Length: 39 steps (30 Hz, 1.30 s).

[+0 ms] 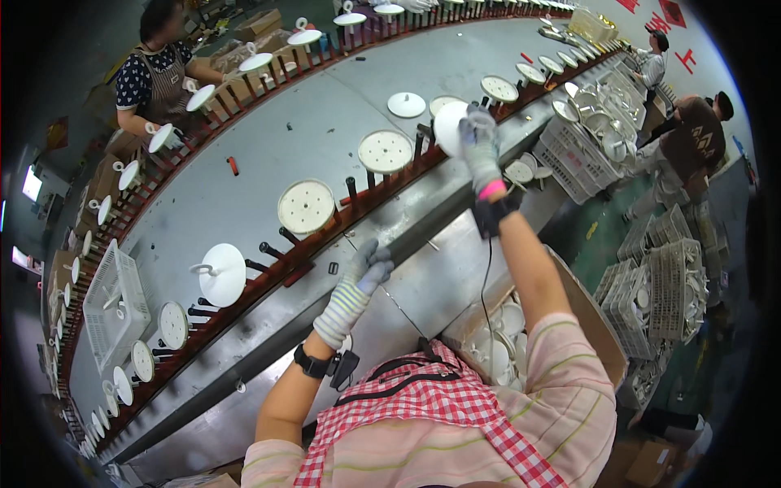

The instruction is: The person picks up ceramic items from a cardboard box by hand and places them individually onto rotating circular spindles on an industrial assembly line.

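My right hand (481, 148), in a striped knit glove, is closed on a white round disc (447, 128) above the rack rail. The glove hides part of the disc's face. My left hand (356, 293), gloved the same way, hovers over the metal ledge with its fingers partly stretched and nothing in them. Near it on the rail, a cream disc with small holes (306, 206) stands by dark pegs. Another holed disc (386, 152) sits between the two hands. A white disc with a ring (222, 275) is mounted farther left.
The peg rail (358, 208) curves around a grey table (268, 138). A white plastic basket (116, 305) stands on the left. White parts fill a carton (496, 342) beside me and crates (572, 159) at the right. Co-workers (159, 81) stand across the table and at the right.
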Tool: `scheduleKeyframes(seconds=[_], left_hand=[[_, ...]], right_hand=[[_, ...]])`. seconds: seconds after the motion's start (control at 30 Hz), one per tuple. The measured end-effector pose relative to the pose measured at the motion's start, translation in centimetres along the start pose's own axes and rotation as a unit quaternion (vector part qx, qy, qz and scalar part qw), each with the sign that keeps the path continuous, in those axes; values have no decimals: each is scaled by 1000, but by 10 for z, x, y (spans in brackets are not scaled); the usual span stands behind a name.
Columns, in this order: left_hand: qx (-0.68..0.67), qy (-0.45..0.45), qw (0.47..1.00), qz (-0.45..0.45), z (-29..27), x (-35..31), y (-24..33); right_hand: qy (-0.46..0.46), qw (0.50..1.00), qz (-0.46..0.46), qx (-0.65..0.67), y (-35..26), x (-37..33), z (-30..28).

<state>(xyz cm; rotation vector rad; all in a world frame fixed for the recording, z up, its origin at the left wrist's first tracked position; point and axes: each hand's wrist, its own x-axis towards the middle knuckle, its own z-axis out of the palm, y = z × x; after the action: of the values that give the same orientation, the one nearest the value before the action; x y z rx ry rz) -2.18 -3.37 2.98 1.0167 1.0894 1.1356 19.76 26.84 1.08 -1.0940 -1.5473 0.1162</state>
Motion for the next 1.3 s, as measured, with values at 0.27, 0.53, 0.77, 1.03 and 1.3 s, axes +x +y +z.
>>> scheduleKeyframes(seconds=[0.27, 0.53, 0.77, 1.03, 1.3], left_hand=[[15, -17, 991, -129, -29, -8, 4], [339, 101, 929, 105, -12, 158, 61], [503, 138, 853, 0, -40, 283, 81], [565, 205, 798, -47, -52, 251, 85], [607, 356, 705, 88, -71, 225, 27]], right_hand=[[-296, 901, 126, -292, -8, 63, 67], [-321, 943, -70, -50, -3, 28, 58], [-417, 905, 74, -37, -17, 36, 129], [-461, 879, -38, -115, -35, 23, 175], [-370, 914, -11, -163, -86, -15, 134]])
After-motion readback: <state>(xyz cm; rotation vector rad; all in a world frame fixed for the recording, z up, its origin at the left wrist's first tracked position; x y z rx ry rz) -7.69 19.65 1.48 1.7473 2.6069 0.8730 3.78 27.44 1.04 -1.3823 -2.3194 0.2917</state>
